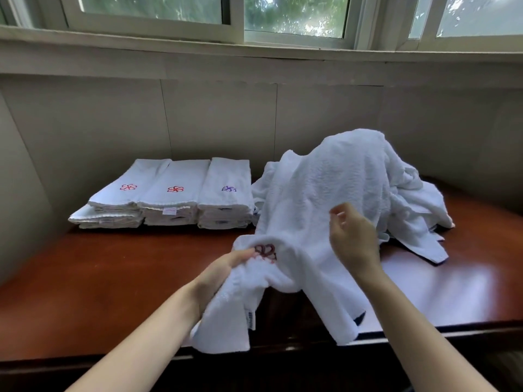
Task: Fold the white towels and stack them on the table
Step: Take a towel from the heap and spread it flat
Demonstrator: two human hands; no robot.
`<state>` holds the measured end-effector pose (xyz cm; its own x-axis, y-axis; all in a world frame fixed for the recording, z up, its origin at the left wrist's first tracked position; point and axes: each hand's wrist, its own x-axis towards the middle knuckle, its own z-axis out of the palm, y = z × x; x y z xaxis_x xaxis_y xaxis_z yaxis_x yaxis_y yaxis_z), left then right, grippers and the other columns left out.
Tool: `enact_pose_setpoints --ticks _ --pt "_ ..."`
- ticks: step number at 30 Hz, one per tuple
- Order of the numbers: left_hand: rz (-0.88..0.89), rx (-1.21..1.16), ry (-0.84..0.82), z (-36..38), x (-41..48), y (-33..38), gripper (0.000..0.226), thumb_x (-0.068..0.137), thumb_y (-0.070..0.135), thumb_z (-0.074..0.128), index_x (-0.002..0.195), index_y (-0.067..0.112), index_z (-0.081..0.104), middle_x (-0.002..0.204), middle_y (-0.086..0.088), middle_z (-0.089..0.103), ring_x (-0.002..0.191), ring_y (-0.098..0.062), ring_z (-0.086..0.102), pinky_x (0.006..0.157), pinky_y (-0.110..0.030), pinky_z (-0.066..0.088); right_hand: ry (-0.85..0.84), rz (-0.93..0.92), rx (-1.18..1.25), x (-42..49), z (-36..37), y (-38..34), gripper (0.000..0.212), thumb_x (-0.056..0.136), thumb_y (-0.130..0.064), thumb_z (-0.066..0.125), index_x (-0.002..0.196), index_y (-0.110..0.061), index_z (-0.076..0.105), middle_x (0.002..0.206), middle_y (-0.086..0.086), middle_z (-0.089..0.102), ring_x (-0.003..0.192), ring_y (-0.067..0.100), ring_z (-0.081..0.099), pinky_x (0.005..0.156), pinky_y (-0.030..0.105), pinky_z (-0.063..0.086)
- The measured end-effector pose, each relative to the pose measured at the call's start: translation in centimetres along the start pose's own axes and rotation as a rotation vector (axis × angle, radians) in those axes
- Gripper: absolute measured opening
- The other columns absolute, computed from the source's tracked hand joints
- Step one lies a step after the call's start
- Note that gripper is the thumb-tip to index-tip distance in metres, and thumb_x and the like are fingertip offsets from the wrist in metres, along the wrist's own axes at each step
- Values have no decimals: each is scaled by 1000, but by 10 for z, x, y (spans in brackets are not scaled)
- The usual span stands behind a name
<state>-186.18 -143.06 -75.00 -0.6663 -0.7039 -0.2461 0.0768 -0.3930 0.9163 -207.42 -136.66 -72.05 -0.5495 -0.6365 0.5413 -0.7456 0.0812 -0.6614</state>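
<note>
White towel [297, 222] lies stretched from the loose pile [365, 168] down to the near edge of the table [113, 273], and its end hangs over that edge. The left hand [223, 273] grips a bunched part of it, right beside a red flower [265, 251] sewn on the cloth. The right hand [355, 239] is up over the towel with its fingers loosely bent. I see no cloth in them.

I think the towel is soft, light and floppy. It will not keep a shape by itself, and it will sag if you hold it in the middle. It is not slippery and it cannot break. The best places to hold are two corners on one edge, so it hangs flat. A small label [252, 319] near the hanging end may help find that edge.

The table is shiny red-brown wood. The loose pile sits near the far right corner. Three folded stacks [169, 193] stand side by side toward the far left corner, touching each other. Behind the table is a pale wall [220, 117], and above it a window [294, 15] with green trees outside.
</note>
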Motion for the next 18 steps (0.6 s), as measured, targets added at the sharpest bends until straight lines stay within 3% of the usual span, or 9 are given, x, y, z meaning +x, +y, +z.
enact_pose_setpoints --ticks 3,6,8,10,11,13,14,16,18 --pt "154 -84 132 14 0 17 33 102 10 29 82 1 54 67 -14 63 67 -13 62 70 -18 47 323 -301 111 -8 -20 -17 10 85 2 53 84 0 63 69 8 62 66 26 58 59 25 36" --pt "304 -138 211 17 -9 36 48 101 -1 18 65 4 50 37 -4 52 37 -3 54 46 -11 41 157 -559 111 -34 -20 -32 19 85 -22 50 69 -12 53 54 -7 46 49 16 48 47 30 38" --pt "310 -152 266 14 -18 43 49 104 9 22 67 7 54 41 -4 56 38 -9 57 42 -16 43 -93 -473 -76 -50 -5 -30 22 84 -41 54 84 -19 47 62 -7 57 59 22 61 48 31 37" --pt "260 -212 278 10 -28 46 55 104 22 26 66 5 62 49 -10 62 43 -17 62 39 -21 46 -299 -277 -372 -55 19 -13 49 86 -49 52 122 -21 31 96 0 66 87 29 66 58 33 36" --pt "261 -269 233 6 -33 43 62 103 26 28 62 5 70 53 -12 66 45 -17 65 36 -19 46 -375 -174 -461 -53 30 -3 68 89 -49 49 138 -21 12 108 4 64 95 31 64 62 34 36" --pt "262 -333 159 0 -42 39 62 101 29 36 61 2 75 71 -14 73 60 -19 71 45 -23 54 -408 1 -463 -38 42 10 92 91 -49 48 146 -20 -20 112 7 63 97 32 63 64 33 38" --pt "254 -344 117 -2 -47 40 51 98 28 46 68 0 77 79 -16 73 69 -22 73 51 -26 57 -398 75 -394 -29 48 15 97 90 -49 49 145 -21 -25 110 8 64 95 32 63 62 32 38" --pt "277 -358 30 -3 -53 45 32 89 16 64 82 -14 72 92 -28 70 84 -28 72 66 -26 58 -388 180 -254 -11 56 17 90 89 -45 51 148 -25 -14 106 7 65 90 33 64 59 31 38" --pt "301 -366 6 -12 -55 47 39 93 17 50 78 -11 73 88 -25 71 82 -26 72 63 -24 57 -363 122 -201 5 64 7 48 88 -35 50 132 -24 34 97 6 64 87 32 63 60 31 40"
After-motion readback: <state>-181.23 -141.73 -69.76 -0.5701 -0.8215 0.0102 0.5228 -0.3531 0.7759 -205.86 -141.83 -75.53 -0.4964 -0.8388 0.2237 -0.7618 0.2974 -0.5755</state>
